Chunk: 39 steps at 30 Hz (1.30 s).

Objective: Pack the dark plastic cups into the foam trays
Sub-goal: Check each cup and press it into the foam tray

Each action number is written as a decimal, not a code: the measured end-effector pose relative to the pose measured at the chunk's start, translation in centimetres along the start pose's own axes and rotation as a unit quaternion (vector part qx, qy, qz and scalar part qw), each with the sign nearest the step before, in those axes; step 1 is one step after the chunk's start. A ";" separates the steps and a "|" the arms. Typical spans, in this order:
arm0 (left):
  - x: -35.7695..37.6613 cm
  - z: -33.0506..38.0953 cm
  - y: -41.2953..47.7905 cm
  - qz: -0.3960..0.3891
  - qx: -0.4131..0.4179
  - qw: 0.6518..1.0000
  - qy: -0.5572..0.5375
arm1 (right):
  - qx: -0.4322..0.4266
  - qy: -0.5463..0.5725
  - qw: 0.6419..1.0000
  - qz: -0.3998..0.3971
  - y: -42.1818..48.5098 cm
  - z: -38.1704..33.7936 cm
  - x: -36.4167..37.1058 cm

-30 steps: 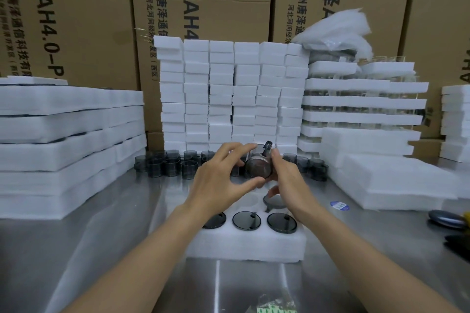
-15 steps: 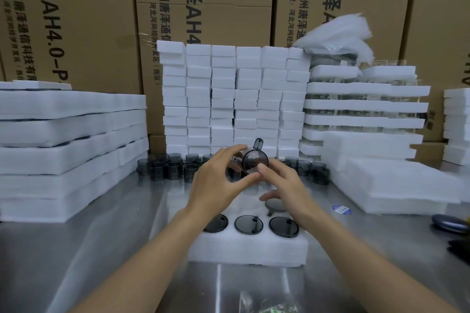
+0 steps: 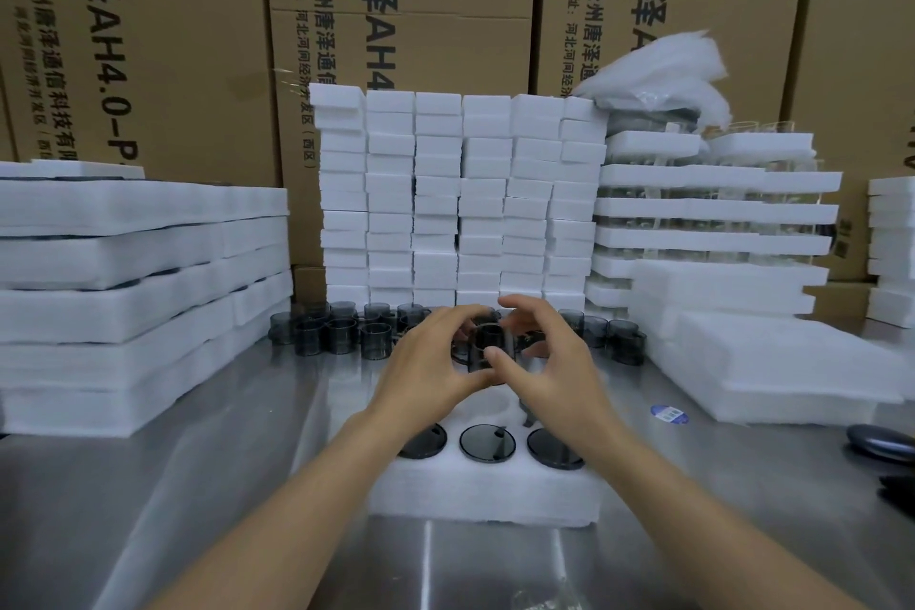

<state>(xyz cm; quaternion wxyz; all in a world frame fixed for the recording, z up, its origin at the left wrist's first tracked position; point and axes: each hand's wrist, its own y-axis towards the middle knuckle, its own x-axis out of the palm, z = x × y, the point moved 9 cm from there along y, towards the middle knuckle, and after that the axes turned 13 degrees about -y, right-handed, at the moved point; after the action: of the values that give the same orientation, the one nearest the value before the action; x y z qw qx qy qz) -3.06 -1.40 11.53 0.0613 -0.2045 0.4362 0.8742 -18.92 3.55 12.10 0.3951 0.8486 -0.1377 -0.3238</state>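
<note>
table [image 3: 198, 485]: brushed steel, glossy
tray [image 3: 475, 490]: matt white foam
cups [image 3: 341, 337]: smoky translucent plastic
boxes [image 3: 173, 40]: matt cardboard

Counts by kind, quick pass.
Two hands, my left hand [image 3: 431, 362] and right hand [image 3: 549, 362], both pinching one dark cup [image 3: 487, 343]. One foam tray [image 3: 485, 490] near me, with three seated cups [image 3: 487, 442] in its near row. Loose cups [image 3: 341, 334] far behind it: a dozen-plus, overlapping, can't get an exact count. Six columns of foam blocks [image 3: 460, 198] far middle. Left foam stack [image 3: 138, 272]: about five layers. At least four cardboard boxes [image 3: 401, 15] at the back. One blue sticker [image 3: 669, 414] on the right.
</note>
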 end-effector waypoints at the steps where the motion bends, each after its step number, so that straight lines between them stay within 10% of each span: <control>1: -0.1 -0.1 0.1 0.005 -0.003 1.000 -0.009 | 0.004 -0.002 1.000 0.003 0.0 0.0 0.0; 13: -0.2 -1.5 0.6 0.015 -0.084 0.971 -0.222 | 0.048 -0.006 0.998 -0.039 0.3 2.4 0.9; 26: 0.5 -1.7 0.3 -0.032 -0.058 0.994 -0.092 | -0.098 -0.111 0.989 -0.016 -0.1 -1.0 0.5; 39: 1.1 -1.7 0.2 -0.050 -0.064 0.995 -0.064 | -0.004 -0.090 0.993 -0.070 0.2 1.6 1.6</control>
<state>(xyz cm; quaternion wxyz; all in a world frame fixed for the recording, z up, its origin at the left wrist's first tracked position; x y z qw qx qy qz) -3.58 -2.91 10.34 0.1195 -0.1736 0.3642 0.9072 -18.74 1.70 10.83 0.3608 0.8219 -0.1114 -0.4264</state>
